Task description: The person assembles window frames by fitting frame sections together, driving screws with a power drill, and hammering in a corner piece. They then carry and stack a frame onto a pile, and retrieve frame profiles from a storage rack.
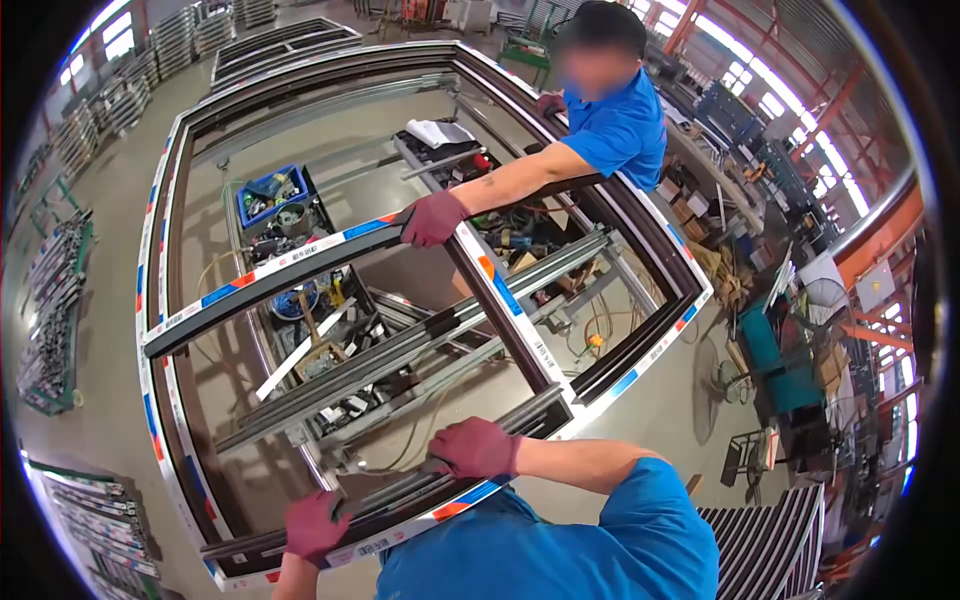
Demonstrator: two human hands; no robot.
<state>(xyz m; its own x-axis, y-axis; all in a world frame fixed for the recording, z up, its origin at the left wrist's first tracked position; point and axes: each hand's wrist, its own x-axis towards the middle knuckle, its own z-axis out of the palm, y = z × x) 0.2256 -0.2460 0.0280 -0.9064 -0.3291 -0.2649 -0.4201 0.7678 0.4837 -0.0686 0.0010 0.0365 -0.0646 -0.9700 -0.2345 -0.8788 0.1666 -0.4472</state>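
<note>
A large window frame (152, 400) with white, red and blue protective tape lies flat in front of me. My left hand (318, 525), in a dark red glove, is closed on a dark metal profile strip (390, 494) near its left end. My right hand (475, 447), gloved the same, is closed around that strip farther right. The strip runs along the near side of the frame; my fingertips are partly hidden. A crossbar (300, 262) and a shorter upright bar (505, 300) divide the frame.
Across the frame, a co-worker (625, 130) in blue has one gloved hand (435, 218) on the crossbar. Beneath lie support rails (400, 350), a blue bin (270, 195) and tools. Stacked profiles (50, 310) stand left; a teal cabinet (780, 350) and a fan (730, 380) stand right.
</note>
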